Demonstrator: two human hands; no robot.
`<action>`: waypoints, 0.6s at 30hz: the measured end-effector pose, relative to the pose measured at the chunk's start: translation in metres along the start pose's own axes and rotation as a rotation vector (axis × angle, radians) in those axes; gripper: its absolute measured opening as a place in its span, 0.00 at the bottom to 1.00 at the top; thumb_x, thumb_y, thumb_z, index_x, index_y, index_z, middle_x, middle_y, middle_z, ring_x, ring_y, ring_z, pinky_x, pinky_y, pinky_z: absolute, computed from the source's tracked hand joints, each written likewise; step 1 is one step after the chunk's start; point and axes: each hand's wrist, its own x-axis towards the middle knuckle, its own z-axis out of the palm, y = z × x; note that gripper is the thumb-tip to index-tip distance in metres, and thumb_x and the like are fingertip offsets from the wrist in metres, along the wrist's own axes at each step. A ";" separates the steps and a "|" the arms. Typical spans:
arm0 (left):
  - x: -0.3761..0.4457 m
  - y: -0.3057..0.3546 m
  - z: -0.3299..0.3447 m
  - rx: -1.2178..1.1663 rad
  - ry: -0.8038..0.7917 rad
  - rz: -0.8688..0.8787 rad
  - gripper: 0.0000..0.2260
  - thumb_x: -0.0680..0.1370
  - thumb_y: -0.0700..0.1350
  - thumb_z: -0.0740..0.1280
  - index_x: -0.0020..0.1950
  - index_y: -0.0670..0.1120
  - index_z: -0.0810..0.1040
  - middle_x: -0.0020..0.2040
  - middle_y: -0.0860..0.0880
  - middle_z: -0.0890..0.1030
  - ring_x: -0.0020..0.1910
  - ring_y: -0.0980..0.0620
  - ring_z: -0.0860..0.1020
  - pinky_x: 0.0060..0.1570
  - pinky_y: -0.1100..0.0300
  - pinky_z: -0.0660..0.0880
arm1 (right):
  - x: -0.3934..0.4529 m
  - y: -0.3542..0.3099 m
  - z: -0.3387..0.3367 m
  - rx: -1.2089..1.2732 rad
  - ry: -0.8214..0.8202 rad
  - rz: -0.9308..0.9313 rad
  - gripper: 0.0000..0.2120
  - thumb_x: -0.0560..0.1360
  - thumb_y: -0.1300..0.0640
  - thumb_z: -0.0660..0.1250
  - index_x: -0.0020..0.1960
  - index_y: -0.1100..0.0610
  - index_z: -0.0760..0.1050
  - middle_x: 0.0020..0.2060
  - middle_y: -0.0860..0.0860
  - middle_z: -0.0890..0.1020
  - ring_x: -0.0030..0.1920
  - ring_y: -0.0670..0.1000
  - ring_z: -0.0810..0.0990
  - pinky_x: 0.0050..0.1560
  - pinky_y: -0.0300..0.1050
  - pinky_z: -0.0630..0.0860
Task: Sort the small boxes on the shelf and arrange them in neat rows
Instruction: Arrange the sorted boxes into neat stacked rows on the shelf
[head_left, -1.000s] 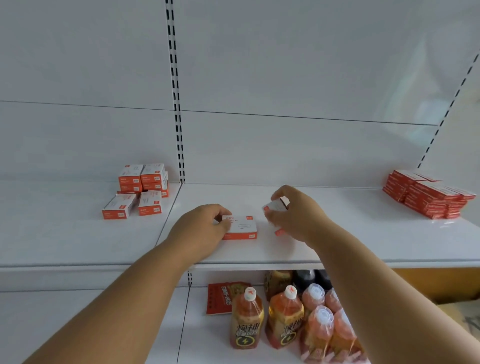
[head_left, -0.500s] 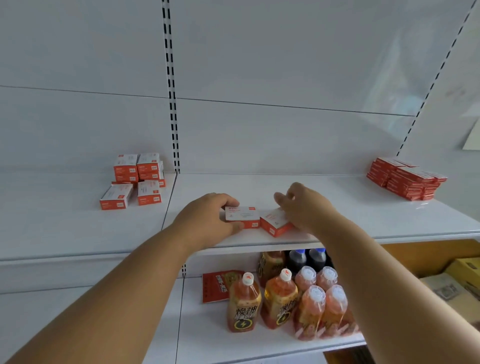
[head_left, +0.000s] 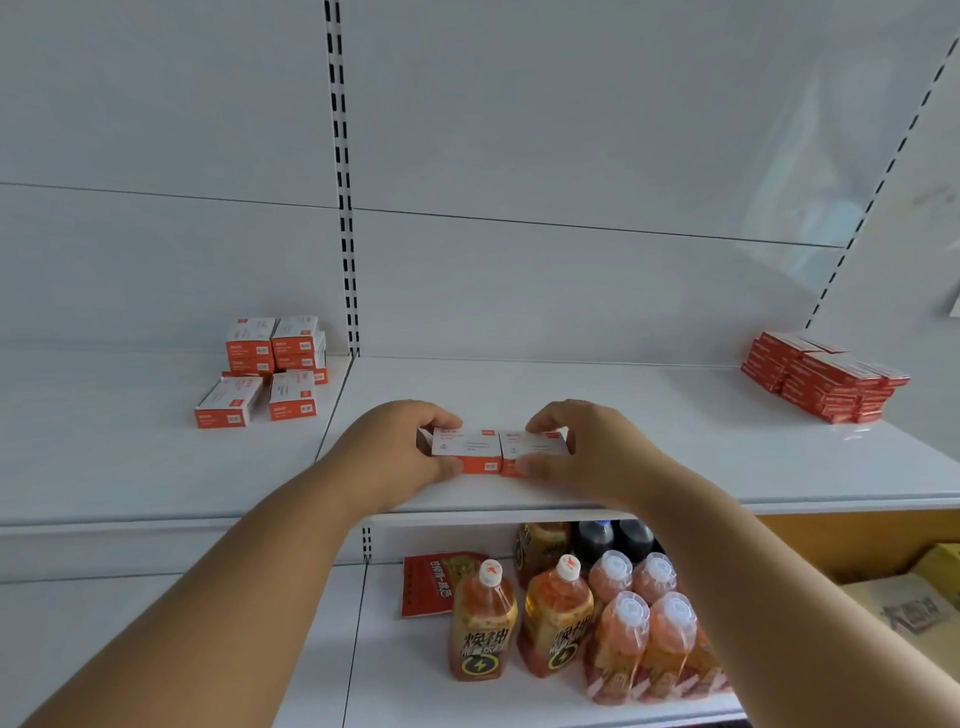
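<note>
Boxes (head_left: 501, 451), 2 now pushed flush side by side on the shelf (head_left: 675, 457); both hands (head_left: 582, 449) clamped on them.

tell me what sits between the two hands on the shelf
Two small boxes, side by side and touching, held between the left hand and right hand in the head view.

Two boxes brought together near the shelf's front edge

The right box (head_left: 532, 448), first lifted and then laid askew, was squared up against the left box (head_left: 466, 450); the right hand (head_left: 582, 452) and left hand (head_left: 400, 449) closed in to pinch the pair side by side, touching.
</note>
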 end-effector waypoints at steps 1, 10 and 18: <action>0.000 -0.001 0.000 -0.001 0.001 -0.001 0.21 0.73 0.50 0.75 0.65 0.56 0.77 0.44 0.63 0.73 0.42 0.63 0.74 0.39 0.72 0.67 | 0.000 -0.001 -0.002 -0.005 -0.008 -0.001 0.17 0.72 0.43 0.71 0.59 0.44 0.75 0.48 0.39 0.75 0.41 0.40 0.74 0.37 0.32 0.66; 0.003 0.002 0.003 0.040 -0.010 0.061 0.22 0.73 0.52 0.75 0.66 0.55 0.77 0.50 0.60 0.76 0.44 0.63 0.74 0.42 0.71 0.67 | -0.003 0.003 -0.009 -0.012 0.004 0.027 0.18 0.73 0.46 0.72 0.61 0.43 0.76 0.38 0.36 0.70 0.38 0.40 0.72 0.37 0.32 0.65; 0.000 0.005 0.004 0.008 -0.016 0.008 0.22 0.72 0.51 0.76 0.65 0.56 0.78 0.54 0.58 0.77 0.51 0.58 0.77 0.49 0.66 0.72 | 0.004 0.012 -0.012 -0.011 -0.052 -0.002 0.17 0.71 0.44 0.72 0.59 0.42 0.75 0.41 0.38 0.74 0.38 0.40 0.73 0.37 0.34 0.65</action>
